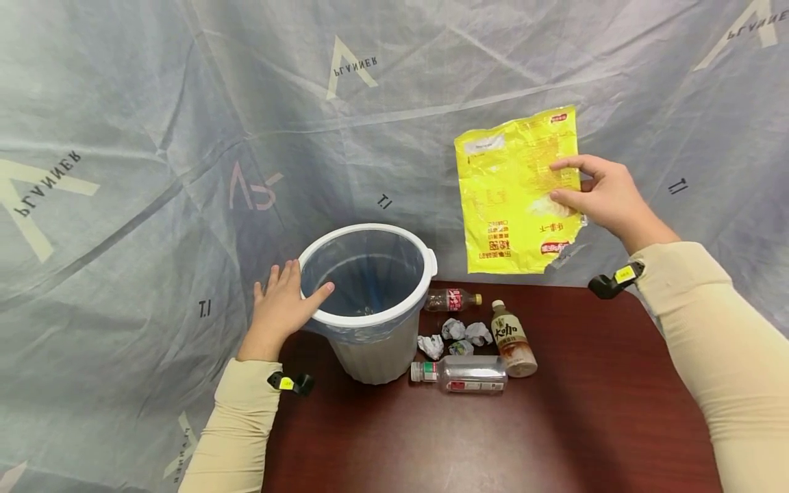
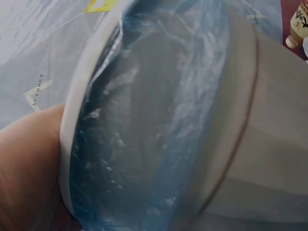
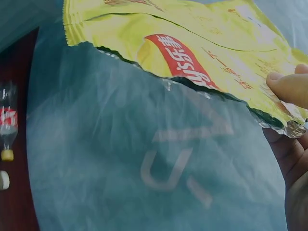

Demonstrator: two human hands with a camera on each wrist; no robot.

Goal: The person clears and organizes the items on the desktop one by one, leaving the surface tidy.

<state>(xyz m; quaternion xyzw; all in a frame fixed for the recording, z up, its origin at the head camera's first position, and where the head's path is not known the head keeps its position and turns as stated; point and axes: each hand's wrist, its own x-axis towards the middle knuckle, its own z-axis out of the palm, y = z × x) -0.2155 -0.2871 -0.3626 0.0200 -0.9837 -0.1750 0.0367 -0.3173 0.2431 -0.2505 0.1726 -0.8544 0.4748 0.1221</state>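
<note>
Here I'm pinching a yellow snack bag [image 1: 505,192] with my right hand [image 1: 600,195], thumb and fingers clamping its side, and it's hanging in mid-air, right of the bin [image 1: 372,320]! My left hand [image 1: 280,308] is touching the bin's rim, fingers spreading apart, thumb reaching over. Crumpled paper [image 1: 453,329] and bottles [image 1: 477,373] are lying beside the bin on the table [image 1: 585,424].

Glossy film packet [image 1: 508,198] (foil-like where torn), smooth plastic bin [image 1: 377,361], shiny liner [image 2: 190,106], crumpled paper balls [image 1: 453,329], sheeny table [image 1: 607,383]
</note>
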